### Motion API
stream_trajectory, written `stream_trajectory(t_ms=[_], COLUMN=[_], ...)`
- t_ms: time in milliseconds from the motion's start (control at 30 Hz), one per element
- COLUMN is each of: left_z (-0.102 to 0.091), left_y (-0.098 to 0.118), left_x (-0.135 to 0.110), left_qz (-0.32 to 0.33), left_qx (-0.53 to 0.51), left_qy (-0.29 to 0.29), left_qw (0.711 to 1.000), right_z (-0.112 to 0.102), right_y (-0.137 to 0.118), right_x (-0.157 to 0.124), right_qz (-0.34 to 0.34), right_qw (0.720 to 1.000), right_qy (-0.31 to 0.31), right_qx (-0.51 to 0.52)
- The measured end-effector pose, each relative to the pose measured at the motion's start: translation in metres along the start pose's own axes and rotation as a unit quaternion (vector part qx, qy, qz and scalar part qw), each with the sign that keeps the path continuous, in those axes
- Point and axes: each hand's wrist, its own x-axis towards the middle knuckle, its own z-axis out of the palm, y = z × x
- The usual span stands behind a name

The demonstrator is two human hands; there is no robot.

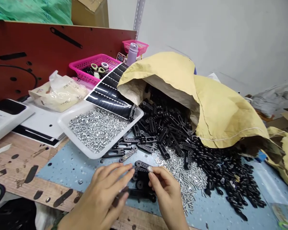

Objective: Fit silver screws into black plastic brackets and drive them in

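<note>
The bench (21, 159) is made of wood and has dark marks on it. A blue mat (62, 172) lies on top. A white tray (86, 150) sits on the mat, full of little silver nuts (98, 129). Just beside it, a big yellow paper sack (230, 111) lies on its side, with lots of black plastic bars (163, 127) in a pile at its mouth. Silver screws (184, 182) lie in a heap, touching the bars. Further left on the bench are a white machine (7, 118) and a pale plastic bag (60, 94).
</note>
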Motion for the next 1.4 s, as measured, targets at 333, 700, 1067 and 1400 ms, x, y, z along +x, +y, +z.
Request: stream_trajectory(t_ms=[333, 700, 1067, 1400], left_z=[0.011, 0.009, 0.008, 0.009], left_y=[-0.009, -0.012, -0.012, -0.013], left_x=[0.001, 0.002, 0.004, 0.005], left_qz=[0.093, 0.104, 0.113, 0.119], left_qx=[0.096, 0.088, 0.106, 0.114], left_qy=[-0.058, -0.084, -0.101, -0.074], left_qw=[0.989, 0.987, 0.983, 0.984], right_z=[0.016, 0.019, 0.02, 0.019], right_y=[0.015, 0.02, 0.019, 0.021], right_x=[0.008, 0.006, 0.008, 0.006], right_qz=[0.11, 0.103, 0.114, 0.112], right_qw=[0.988, 0.993, 0.988, 0.983], right_qy=[0.027, 0.024, 0.014, 0.04], right_qx=[0.109, 0.053, 0.107, 0.142])
